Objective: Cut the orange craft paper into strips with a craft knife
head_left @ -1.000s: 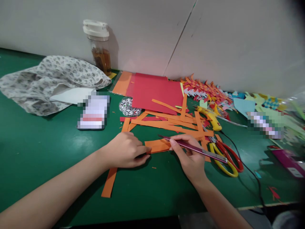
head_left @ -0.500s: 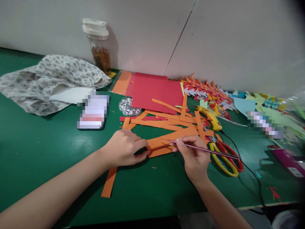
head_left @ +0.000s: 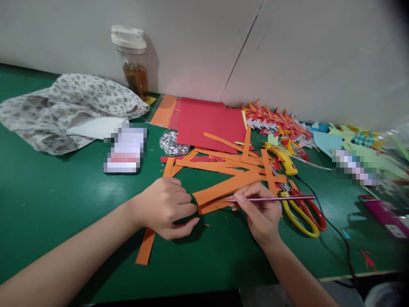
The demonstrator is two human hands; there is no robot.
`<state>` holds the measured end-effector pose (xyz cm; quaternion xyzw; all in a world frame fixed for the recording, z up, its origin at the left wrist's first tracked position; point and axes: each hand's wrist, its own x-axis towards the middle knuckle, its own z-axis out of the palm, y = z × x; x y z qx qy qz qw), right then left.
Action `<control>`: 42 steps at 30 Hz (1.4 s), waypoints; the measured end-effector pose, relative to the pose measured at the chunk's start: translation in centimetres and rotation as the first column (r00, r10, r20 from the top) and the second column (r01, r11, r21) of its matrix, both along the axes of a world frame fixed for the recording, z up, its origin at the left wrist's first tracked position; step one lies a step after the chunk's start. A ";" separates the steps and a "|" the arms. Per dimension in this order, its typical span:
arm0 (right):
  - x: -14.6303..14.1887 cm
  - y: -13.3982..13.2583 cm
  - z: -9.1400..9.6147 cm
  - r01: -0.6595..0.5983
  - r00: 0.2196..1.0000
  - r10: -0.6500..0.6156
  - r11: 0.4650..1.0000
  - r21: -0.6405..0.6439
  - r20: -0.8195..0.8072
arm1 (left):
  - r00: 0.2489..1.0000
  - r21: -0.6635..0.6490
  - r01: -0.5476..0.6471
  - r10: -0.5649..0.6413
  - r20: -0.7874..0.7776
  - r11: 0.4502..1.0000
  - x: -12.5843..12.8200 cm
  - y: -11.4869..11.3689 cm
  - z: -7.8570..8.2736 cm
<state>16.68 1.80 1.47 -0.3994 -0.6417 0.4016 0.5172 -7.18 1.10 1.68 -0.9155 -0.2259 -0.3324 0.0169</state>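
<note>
A slim purple-pink rod (head_left: pixel 281 198) with a pointed tip is pinched in my right hand (head_left: pixel 258 213). Its tip lies over a folded orange paper strip (head_left: pixel 225 187), on the lower flap, which my right fingertips touch. At the strip's left end rests my left hand (head_left: pixel 169 209), fingers loosely curled and thumb apart from the index finger. The index fingertip is at the paper's edge. Beneath my left hand and wrist runs another orange strip (head_left: pixel 147 247). Scissors (head_left: pixel 300 213) with yellow and red handles lie right of my right hand.
Behind my hands are loose orange strips (head_left: pixel 211 166), red paper (head_left: pixel 211 123) and a bag of small googly eyes (head_left: pixel 172 143). A yellow glue gun (head_left: pixel 283 157) trails a cable at right. A phone (head_left: pixel 126 149), patterned cloth (head_left: pixel 73 111) and drink bottle (head_left: pixel 134 64) are at left.
My left thumb has come away from the strip and moved down. The rod has swung closer to level, its tip now lower on the paper. The strip's upper flap stands further from the lower one.
</note>
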 end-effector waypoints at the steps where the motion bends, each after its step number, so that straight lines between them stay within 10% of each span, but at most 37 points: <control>1: 0.0 0.0 0.0 -0.013 1.000 0.013 1.000 0.002 -0.008 | 1.000 -0.007 0.010 -0.010 -0.005 1.000 0.0 0.0 0.0; 13: -0.7 0.1 0.8 -0.018 0.950 0.005 0.999 0.039 0.313 | 0.989 -0.117 0.025 -0.042 -0.145 0.993 0.0 0.2 -0.3; 42: -0.9 0.1 1.0 -0.092 0.938 0.095 0.995 -0.025 0.334 | 0.990 -0.152 0.022 -0.043 -0.134 0.988 0.1 0.2 -0.2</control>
